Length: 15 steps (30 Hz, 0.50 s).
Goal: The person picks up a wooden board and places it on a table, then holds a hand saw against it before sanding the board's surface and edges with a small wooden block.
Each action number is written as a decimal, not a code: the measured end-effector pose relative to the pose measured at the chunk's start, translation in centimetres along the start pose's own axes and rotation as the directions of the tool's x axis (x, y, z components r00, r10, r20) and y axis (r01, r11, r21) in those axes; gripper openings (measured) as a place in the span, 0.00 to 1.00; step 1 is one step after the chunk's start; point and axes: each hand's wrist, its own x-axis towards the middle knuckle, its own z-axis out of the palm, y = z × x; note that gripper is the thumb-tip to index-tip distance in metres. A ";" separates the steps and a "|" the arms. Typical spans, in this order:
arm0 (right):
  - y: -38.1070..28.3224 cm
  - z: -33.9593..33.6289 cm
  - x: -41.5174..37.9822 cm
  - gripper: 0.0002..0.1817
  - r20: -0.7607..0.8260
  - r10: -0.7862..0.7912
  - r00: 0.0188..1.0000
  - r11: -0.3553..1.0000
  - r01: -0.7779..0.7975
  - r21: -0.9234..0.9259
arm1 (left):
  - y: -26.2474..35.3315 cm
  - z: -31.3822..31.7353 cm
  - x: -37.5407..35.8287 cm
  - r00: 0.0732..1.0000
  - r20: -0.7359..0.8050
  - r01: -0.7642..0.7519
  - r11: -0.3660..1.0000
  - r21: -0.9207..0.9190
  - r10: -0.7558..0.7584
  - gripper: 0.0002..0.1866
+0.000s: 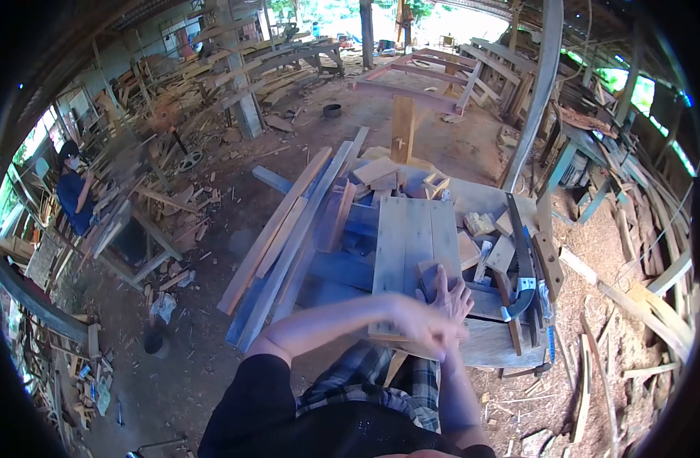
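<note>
A panel of joined grey-brown boards (405, 238) lies on the workbench in front of me. At its near right part, my right hand (447, 299) has its fingers over a small brown wooden block (426, 270), which rests against the panel. My left hand (434, 332) crosses over my right wrist and is smeared by motion, so its fingers and anything in them cannot be made out. Just right of my hands lies a handsaw (524, 286) with a dark blade and a grey-blue handle.
Long planks (289, 244) lie to the left of the panel. Wood offcuts (380, 172) and a small wooden frame (434, 185) sit beyond it. An upright wooden post (402, 130) rises behind. A person (76, 191) is at the far left. Scrap and shavings cover the floor.
</note>
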 end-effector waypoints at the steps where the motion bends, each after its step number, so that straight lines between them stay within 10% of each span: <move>1: 0.5 0.8 -0.3 0.42 -0.029 -0.054 0.998 0.999 0.054 0.001 | 0.7 -2.0 -1.1 0.991 -0.133 0.061 0.978 0.197 -0.035 0.33; 2: -0.2 -0.4 -0.5 0.42 0.004 -0.050 0.999 0.998 0.050 0.026 | 2.8 -3.5 -2.8 0.947 -0.304 0.145 0.981 0.128 -0.101 0.33; 4: -1.8 -2.3 0.2 0.42 0.073 0.046 0.996 0.999 -0.047 0.015 | 2.7 -3.7 -3.6 0.580 -0.760 -0.197 0.956 0.219 0.294 0.32; 8: -2.3 -2.9 0.2 0.41 0.052 0.046 0.998 0.999 -0.046 0.003 | 2.6 -3.3 -3.3 0.419 -0.870 -0.513 0.858 0.007 0.258 0.23; 12: -1.9 -2.5 0.4 0.44 0.141 0.062 0.988 0.998 -0.056 -0.043 | -6.0 -1.1 -1.9 0.505 -0.861 -0.335 0.933 -0.131 0.060 0.18; 15: -1.7 -2.2 0.4 0.46 0.149 0.049 0.988 0.999 -0.047 -0.018 | -11.7 1.7 -2.1 0.327 -0.936 -0.408 0.874 -0.264 -0.130 0.16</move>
